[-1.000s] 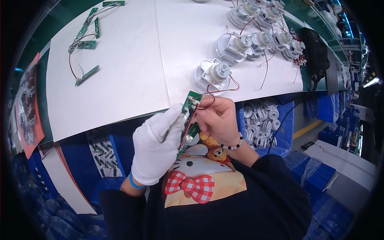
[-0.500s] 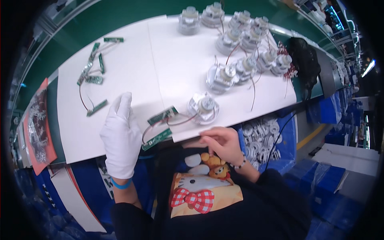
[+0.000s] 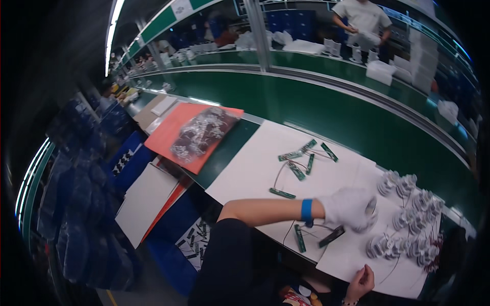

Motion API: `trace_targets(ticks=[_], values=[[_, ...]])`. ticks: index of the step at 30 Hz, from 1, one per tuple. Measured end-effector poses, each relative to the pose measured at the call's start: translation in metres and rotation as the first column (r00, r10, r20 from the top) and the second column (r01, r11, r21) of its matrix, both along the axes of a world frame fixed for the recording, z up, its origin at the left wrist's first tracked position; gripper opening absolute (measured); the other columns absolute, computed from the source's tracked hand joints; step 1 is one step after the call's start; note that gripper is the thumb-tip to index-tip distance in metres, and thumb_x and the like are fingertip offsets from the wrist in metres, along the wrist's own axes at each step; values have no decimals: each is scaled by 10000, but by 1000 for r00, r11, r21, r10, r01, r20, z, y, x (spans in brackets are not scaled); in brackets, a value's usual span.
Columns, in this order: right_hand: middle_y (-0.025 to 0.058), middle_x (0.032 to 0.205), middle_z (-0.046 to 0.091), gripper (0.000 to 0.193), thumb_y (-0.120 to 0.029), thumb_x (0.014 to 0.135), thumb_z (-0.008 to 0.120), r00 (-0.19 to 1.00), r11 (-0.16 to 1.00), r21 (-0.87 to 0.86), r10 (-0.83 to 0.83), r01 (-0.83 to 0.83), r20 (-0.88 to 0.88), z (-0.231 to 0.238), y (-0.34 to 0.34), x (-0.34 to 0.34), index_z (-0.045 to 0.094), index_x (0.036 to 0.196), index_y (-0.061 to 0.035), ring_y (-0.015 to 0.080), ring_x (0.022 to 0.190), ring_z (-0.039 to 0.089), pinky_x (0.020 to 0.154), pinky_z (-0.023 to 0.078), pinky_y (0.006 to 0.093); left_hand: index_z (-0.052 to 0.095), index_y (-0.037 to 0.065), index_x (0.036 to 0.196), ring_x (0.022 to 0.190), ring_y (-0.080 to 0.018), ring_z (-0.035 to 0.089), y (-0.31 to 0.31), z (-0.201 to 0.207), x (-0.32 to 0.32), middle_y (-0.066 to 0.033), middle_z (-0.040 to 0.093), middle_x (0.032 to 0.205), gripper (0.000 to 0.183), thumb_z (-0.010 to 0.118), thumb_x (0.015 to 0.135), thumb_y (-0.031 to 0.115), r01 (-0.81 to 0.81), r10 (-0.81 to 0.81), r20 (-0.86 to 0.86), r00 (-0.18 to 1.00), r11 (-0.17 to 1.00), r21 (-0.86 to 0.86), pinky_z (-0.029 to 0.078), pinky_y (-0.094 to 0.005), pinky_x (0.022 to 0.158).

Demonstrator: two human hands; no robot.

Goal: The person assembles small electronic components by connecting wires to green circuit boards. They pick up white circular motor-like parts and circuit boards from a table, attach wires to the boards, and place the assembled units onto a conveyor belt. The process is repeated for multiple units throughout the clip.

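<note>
My left hand (image 3: 346,208), in a white glove with a blue wristband, reaches rightward across the white sheet (image 3: 245,171). Its fingers are closed round a white, round motor-like unit (image 3: 371,206), mostly hidden by the glove. Thin wires run from beside the glove to two green circuit strips, one (image 3: 299,238) near the sheet's front edge and a darker one (image 3: 332,236). My bare right hand (image 3: 361,283) is at the near edge, fingers curled together, with nothing visible in them. Several similar white units (image 3: 406,217) stand to the right.
More wired green circuit strips (image 3: 297,171) lie on the sheet's far part. To the left, a bag of small parts (image 3: 204,133) rests on an orange sheet (image 3: 162,140). Blue bins (image 3: 171,260) stand below. Beyond the green bench (image 3: 306,84), a person (image 3: 361,23) handles something white.
The view has swung up and left. My left hand has moved from beside the circuit strips to the wired unit and closed on it. My right hand's fingers have curled in.
</note>
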State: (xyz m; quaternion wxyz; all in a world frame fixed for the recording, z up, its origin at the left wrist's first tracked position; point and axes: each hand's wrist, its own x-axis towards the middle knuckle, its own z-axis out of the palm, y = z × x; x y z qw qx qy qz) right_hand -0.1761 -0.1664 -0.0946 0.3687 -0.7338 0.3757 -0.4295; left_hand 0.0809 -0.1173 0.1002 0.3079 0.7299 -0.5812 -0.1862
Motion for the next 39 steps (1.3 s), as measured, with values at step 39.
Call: trace_targets(ticks=[39], values=[[46, 606, 551, 92, 44, 716, 614, 999, 997, -71, 18, -16, 29, 43, 5, 21, 633, 799, 8, 54, 429, 457, 388, 319, 184, 524, 7, 1108, 941, -313, 581, -137, -53, 48, -187, 597, 1017, 493, 664, 699, 242, -3, 1, 250, 968, 1000, 8, 460, -343, 819]])
